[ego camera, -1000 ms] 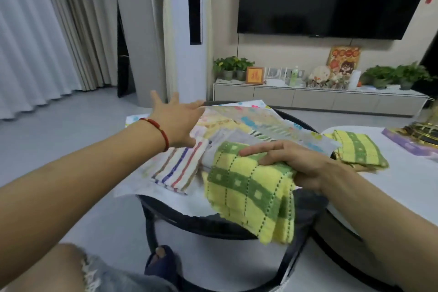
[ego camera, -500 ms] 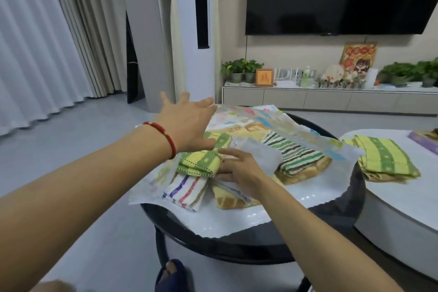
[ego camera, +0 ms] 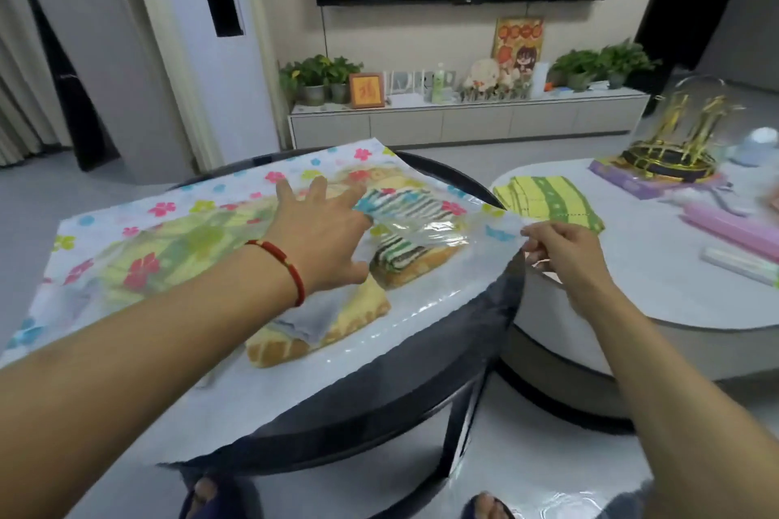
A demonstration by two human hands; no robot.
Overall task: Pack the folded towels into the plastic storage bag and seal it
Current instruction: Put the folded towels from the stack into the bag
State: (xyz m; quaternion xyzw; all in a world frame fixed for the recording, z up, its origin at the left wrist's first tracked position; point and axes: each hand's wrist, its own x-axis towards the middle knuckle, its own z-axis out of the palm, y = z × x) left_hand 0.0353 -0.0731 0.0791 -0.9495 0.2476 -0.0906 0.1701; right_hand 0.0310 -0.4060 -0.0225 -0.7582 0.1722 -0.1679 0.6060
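The plastic bag [ego camera: 177, 232] with bright flowers lay flat on the round black table [ego camera: 421, 405]. Folded towels [ego camera: 404, 253] sat inside it. The left hand [ego camera: 324, 240] was wide open, fingers spread, pressing flat on top of the bag. The right hand [ego camera: 565, 253] pinched the bag's corner edge. One more yellow and green towel [ego camera: 548, 200] waited on the white table [ego camera: 653, 291] nearby

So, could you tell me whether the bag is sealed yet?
Not sealed: the right hand pinches the bag top layer's corner up, and the left hand reaches under it.
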